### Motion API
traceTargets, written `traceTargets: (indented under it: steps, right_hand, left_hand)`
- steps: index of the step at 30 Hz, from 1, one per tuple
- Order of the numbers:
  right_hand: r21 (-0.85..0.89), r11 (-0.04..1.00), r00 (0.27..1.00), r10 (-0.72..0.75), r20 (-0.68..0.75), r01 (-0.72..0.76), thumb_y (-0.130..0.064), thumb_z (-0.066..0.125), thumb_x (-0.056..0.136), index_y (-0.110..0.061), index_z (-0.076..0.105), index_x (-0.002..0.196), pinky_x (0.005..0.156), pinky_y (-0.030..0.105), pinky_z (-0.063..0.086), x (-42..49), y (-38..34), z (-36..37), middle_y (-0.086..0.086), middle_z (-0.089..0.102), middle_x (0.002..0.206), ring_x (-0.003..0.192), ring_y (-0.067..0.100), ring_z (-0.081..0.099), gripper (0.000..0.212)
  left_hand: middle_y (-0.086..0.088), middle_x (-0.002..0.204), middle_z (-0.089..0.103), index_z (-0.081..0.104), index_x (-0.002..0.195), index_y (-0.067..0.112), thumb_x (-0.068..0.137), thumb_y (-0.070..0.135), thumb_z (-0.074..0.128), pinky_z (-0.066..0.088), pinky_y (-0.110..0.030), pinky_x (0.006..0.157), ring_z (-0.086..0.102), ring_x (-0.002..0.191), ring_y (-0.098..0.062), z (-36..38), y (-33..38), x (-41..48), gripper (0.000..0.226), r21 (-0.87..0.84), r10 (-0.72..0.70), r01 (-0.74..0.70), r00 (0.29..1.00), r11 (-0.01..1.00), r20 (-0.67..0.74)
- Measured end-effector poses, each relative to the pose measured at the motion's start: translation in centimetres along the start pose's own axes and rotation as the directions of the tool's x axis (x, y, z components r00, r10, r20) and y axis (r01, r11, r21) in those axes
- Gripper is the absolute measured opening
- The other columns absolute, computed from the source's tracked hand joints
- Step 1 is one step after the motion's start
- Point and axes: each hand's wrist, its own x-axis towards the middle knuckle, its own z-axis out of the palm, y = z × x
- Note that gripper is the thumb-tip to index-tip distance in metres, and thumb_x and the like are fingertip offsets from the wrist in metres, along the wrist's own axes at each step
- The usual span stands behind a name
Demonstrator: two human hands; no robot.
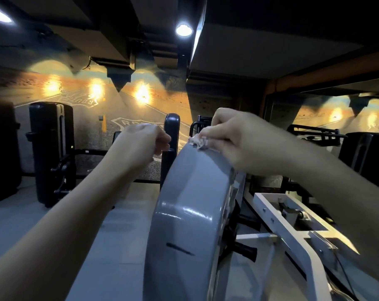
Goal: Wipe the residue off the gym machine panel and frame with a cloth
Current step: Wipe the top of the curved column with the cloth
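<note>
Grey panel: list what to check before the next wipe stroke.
1. Cloth gripped by right hand: ok, fingers curl over it.
2. Cloth on grey panel: ok, at its top curve.
3. Left hand clear of the stroke: cannot tell, curled close beside the panel.
4. Residue lower on the panel: cannot tell, glare.
5. White frame wiped: cannot tell.

A gym: grey machine panel [184,203], black padded machines [50,153] behind.

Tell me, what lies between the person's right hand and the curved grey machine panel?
A small crumpled whitish cloth: the right hand pinches it against the curved grey panel at its top edge, in the head view.
</note>
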Motion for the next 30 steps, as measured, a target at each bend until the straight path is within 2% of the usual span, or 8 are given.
traceTargets:
  steps: [2, 6, 10, 13, 19, 24, 27, 30]
  right_hand:
    - [-0.026, 0.998, 0.998, -0.064, 0.025, 0.064, -0.024, 0.057, 0.103, -0.023, 0.070, 0.121, 0.070, 0.016, 0.045, -1.2, -1.7, 1.2, -0.011, 0.049, 0.103, 0.090, 0.001, 0.052, 0.022]
    - [-0.071, 0.956, 0.957, -0.279, 0.086, 0.285, -0.028, 0.059, 0.100, -0.030, 0.071, 0.123, 0.076, 0.015, 0.038, -4.1, -3.5, 2.3, -0.013, 0.044, 0.103, 0.089, 0.001, 0.042, 0.025]
    - [0.061, 0.996, 0.996, 0.056, 0.064, -0.060, -0.040, 0.053, 0.102, -0.040, 0.070, 0.121, 0.067, 0.017, 0.045, -0.8, 1.3, -0.2, -0.019, 0.051, 0.107, 0.090, -0.001, 0.055, 0.025]
    - [0.021, 0.938, 0.937, 0.344, 0.062, -0.346, -0.040, 0.054, 0.104, -0.037, 0.072, 0.121, 0.076, 0.026, 0.051, 1.1, 5.6, -0.6, -0.018, 0.059, 0.103, 0.098, 0.009, 0.062, 0.025]
    - [0.583, 0.750, 0.922, 0.388, -0.006, -0.312, -0.029, 0.055, 0.104, -0.032, 0.072, 0.120, 0.093, 0.034, 0.058, -0.2, 6.3, -1.1, -0.010, 0.075, 0.108, 0.104, 0.007, 0.070, 0.023]
    - [0.828, 0.522, 0.956, 0.290, 0.051, -0.203, -0.028, 0.061, 0.094, -0.015, 0.069, 0.113, 0.088, 0.043, 0.057, -1.1, 6.0, -1.0, 0.012, 0.071, 0.104, 0.097, 0.027, 0.069, 0.025]
    - [0.805, 0.569, 0.961, 0.277, 0.003, -0.167, -0.033, 0.063, 0.090, -0.016, 0.068, 0.103, 0.082, 0.040, 0.058, -1.6, 6.2, -1.2, 0.004, 0.071, 0.095, 0.088, 0.021, 0.069, 0.022]
    - [0.707, 0.685, 0.928, 0.354, -0.114, -0.175, -0.030, 0.060, 0.099, -0.012, 0.065, 0.095, 0.072, 0.040, 0.056, -2.0, 6.9, -1.5, 0.001, 0.072, 0.089, 0.082, 0.017, 0.071, 0.019]
  left_hand:
    - [0.001, 0.076, 0.076, 0.075, 0.083, 0.016, 0.099, 0.014, 0.053, 0.050, -0.035, 0.074, 0.069, 0.082, -0.021, 0.0, 0.3, -0.6, 0.027, -0.035, 0.025, -0.025, 1.000, 0.999, 0.006]
    - [0.001, 0.078, 0.075, 0.076, 0.084, 0.020, 0.098, 0.016, 0.054, 0.050, -0.035, 0.077, 0.068, 0.082, -0.016, 0.1, 1.0, -1.3, 0.026, -0.040, 0.094, -0.093, 0.995, 0.995, 0.015]
    - [0.001, 0.082, 0.075, 0.076, 0.087, 0.020, 0.098, 0.013, 0.052, 0.053, -0.034, 0.080, 0.068, 0.087, -0.017, 0.3, 2.0, -1.7, 0.027, -0.001, 0.129, -0.129, 0.991, 0.992, 0.023]
    - [0.006, 0.091, 0.072, 0.073, 0.095, 0.026, 0.100, 0.016, 0.053, 0.052, -0.028, 0.077, 0.066, 0.089, -0.009, 0.4, 2.6, -2.2, 0.023, 0.071, 0.172, -0.176, 0.983, 0.982, 0.061]
    - [0.015, 0.115, 0.065, 0.057, 0.131, 0.034, 0.097, 0.021, 0.063, 0.049, -0.009, 0.066, 0.063, 0.094, 0.007, 1.3, 3.5, -1.6, 0.037, 0.188, 0.264, -0.297, 0.947, 0.936, 0.180]
    - [0.015, 0.117, 0.068, 0.049, 0.143, 0.031, 0.095, 0.033, 0.070, 0.056, -0.017, 0.080, 0.066, 0.101, 0.006, 3.1, 5.1, -0.6, 0.053, 0.044, 0.349, -0.372, 0.900, 0.927, 0.262]
    - [0.001, 0.100, 0.076, 0.070, 0.113, 0.015, 0.097, 0.023, 0.068, 0.059, -0.037, 0.090, 0.072, 0.094, -0.010, 4.0, 5.6, 0.0, 0.018, -0.050, 0.408, -0.409, 0.876, 0.911, 0.256]
    - [-0.011, 0.093, 0.076, 0.073, 0.098, 0.007, 0.097, 0.014, 0.067, 0.060, -0.050, 0.088, 0.074, 0.090, -0.028, 4.1, 5.3, 0.9, 0.009, -0.129, 0.419, -0.402, 0.894, 0.906, 0.158]
